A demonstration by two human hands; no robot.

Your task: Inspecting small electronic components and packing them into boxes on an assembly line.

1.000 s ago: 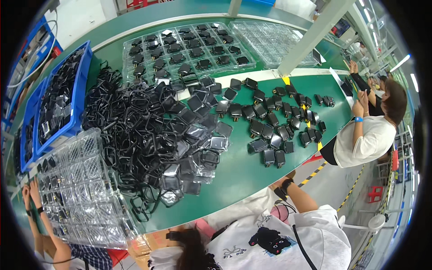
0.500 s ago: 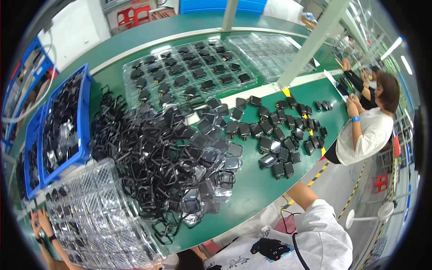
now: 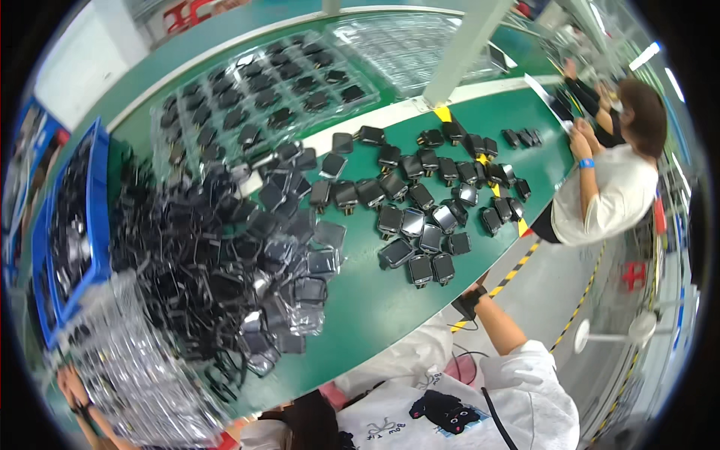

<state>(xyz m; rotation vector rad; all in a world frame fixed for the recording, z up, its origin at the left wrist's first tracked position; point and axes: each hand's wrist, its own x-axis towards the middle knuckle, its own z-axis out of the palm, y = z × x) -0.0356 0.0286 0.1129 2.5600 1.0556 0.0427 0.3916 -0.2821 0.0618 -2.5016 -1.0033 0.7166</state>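
My right hand (image 3: 477,284) is at the front edge of the green table (image 3: 356,300), below the loose square pieces. A dark band (image 3: 469,301) surrounds its wrist; its fingers are foreshortened and mostly hidden, so any grip is unclear. I cannot see my left hand. Nearest to my right hand are black square watch-like pieces (image 3: 420,268), several with brass-coloured prongs. They lie spread out, some touching. Left of them is a large heap of black frames and film-covered square pieces (image 3: 225,262).
A clear compartment tray (image 3: 341,112) holds black pieces behind the heap. More clear trays (image 3: 397,45) stand behind a pale post (image 3: 465,56). Blue bins (image 3: 97,225) and stacked trays (image 3: 142,367) line the left, near a co-worker's hands (image 3: 73,387). Another person (image 3: 615,180) works at right.
The whole view has shifted, so the table's contents appear farther left and higher. My right hand and its dark wristband now show at the table edge. The pieces keep their arrangement.
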